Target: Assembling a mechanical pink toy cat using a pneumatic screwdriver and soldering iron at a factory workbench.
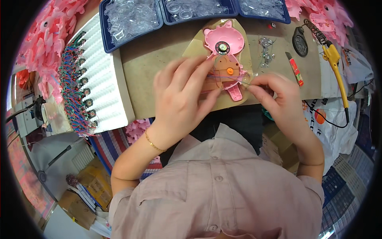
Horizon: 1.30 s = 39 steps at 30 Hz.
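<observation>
A pink animal-shaped plastic toy shell [232, 37] lies hollow side up on a tan, house-shaped board. Set in its upper part is a small round speaker [222, 47]. Lower down sit a brown circuit board [223, 67] and an orange round button [230, 71]. My left hand [179, 93] is over the shell's left side, thumb and forefinger apart at the circuit board, slightly blurred. Thin wires [234, 78] stretch across the shell to my right hand [280, 93], whose thumb and forefinger pinch their end at the shell's right edge.
Blue bins [131, 24] of clear plastic parts line the back. On the left, a white ridged tray [101, 75] holds several wired speakers. To the right lie small wired components [266, 51], a red cutter knife [295, 71], a black oval holder [300, 41] and a yellow soldering iron [336, 71].
</observation>
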Motion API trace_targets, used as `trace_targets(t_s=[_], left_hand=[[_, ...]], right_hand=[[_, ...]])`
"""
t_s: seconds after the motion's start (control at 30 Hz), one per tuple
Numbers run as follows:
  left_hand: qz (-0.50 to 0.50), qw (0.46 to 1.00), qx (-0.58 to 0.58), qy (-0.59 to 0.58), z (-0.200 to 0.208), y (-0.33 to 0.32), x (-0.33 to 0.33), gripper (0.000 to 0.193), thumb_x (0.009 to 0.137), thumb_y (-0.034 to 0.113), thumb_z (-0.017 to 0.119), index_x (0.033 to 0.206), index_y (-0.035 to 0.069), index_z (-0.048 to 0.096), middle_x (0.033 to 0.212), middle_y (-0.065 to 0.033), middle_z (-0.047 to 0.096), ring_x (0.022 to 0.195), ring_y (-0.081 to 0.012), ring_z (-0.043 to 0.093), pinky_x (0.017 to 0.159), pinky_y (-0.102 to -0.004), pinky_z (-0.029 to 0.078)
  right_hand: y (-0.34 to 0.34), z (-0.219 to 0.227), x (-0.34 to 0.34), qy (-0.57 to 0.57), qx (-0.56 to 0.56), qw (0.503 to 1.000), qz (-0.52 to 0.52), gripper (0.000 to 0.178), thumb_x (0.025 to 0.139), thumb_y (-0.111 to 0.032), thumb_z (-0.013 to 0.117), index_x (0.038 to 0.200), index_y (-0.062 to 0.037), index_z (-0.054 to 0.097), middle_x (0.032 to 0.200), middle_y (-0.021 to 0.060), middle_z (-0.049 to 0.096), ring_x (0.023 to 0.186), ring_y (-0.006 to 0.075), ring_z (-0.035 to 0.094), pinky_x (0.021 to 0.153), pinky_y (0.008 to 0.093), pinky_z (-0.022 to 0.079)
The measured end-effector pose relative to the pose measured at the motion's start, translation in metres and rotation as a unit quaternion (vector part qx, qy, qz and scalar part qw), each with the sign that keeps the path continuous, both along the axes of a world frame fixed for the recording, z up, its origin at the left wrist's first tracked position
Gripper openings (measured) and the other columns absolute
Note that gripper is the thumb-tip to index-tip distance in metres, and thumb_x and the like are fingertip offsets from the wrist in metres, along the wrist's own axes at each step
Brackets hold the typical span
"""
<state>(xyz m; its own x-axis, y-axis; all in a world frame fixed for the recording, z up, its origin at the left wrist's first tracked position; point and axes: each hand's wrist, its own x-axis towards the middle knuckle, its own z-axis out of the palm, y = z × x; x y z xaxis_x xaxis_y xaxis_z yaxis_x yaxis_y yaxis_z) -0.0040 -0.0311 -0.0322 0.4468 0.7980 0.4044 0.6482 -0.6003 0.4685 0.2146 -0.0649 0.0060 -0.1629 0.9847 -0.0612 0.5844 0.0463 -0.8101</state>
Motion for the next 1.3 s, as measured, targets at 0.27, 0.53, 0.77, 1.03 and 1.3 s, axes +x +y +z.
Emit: trace_targets(t_s=[0.27, 0.53, 0.77, 1.03, 1.3], left_hand=[[-0.04, 0.999, 0.037, 0.002, -0.001, 0.012, 0.026, 0.023, 0.071, 0.015, 0.074, 0.093, 0.014, 0.07, 0.089, 0.0005, 0.062, 0.087, -0.0227, 0.055, 0.078, -0.0349, 0.04], [-0.097, 0.986, 0.015, -0.134, -0.005, 0.009, 0.007, 0.026, 0.069, 0.006, 0.073, 0.095, 0.011, 0.068, 0.097, -0.0023, 0.066, 0.091, -0.0243, 0.061, 0.075, -0.0345, 0.049], [-0.056, 0.997, 0.058, -0.02, -0.022, -0.014, -0.015, 0.027, 0.071, 0.005, 0.071, 0.098, 0.006, 0.066, 0.105, -0.0076, 0.067, 0.097, -0.0242, 0.065, 0.079, -0.0331, 0.05], [-0.079, 0.989, 0.121, 0.039, -0.017, -0.002, -0.002, 0.031, 0.068, 0.015, 0.07, 0.099, 0.012, 0.068, 0.102, 0.0017, 0.063, 0.097, -0.0169, 0.058, 0.079, -0.0316, 0.042], [-0.137, 0.987, 0.064, 0.055, -0.008, 0.0, 0.001, 0.034, 0.068, 0.01, 0.074, 0.101, 0.01, 0.069, 0.104, -0.0007, 0.064, 0.097, -0.0206, 0.058, 0.079, -0.0323, 0.043]], right_hand=[[0.003, 0.008, 0.005, 0.042, 0.004, 0.999, 0.01, 0.008, 0.083, -0.005, 0.065, 0.087, 0.0018, 0.062, 0.075, 0.0033, 0.054, 0.067, 0.0099, 0.05, 0.059, 0.0226, 0.04], [0.003, -0.015, 0.015, 0.226, -0.209, 0.947, -0.091, 0.012, 0.089, -0.012, 0.062, 0.091, -0.0003, 0.063, 0.074, -0.0042, 0.054, 0.064, 0.0025, 0.046, 0.055, 0.0182, 0.036], [0.009, -0.034, 0.017, 0.233, -0.178, 0.945, -0.144, 0.011, 0.088, -0.011, 0.063, 0.092, -0.0009, 0.062, 0.073, -0.003, 0.055, 0.061, 0.0037, 0.048, 0.053, 0.0186, 0.036], [-0.039, -0.058, 0.006, -0.1, 0.215, 0.969, 0.063, 0.013, 0.075, 0.001, 0.068, 0.086, -0.0026, 0.062, 0.077, 0.0093, 0.057, 0.067, 0.0218, 0.056, 0.062, 0.0316, 0.044], [0.011, -0.028, 0.01, -0.001, 0.003, 0.999, -0.047, 0.01, 0.082, -0.006, 0.065, 0.087, 0.0009, 0.061, 0.079, 0.0076, 0.058, 0.076, 0.0167, 0.057, 0.07, 0.0264, 0.044]])
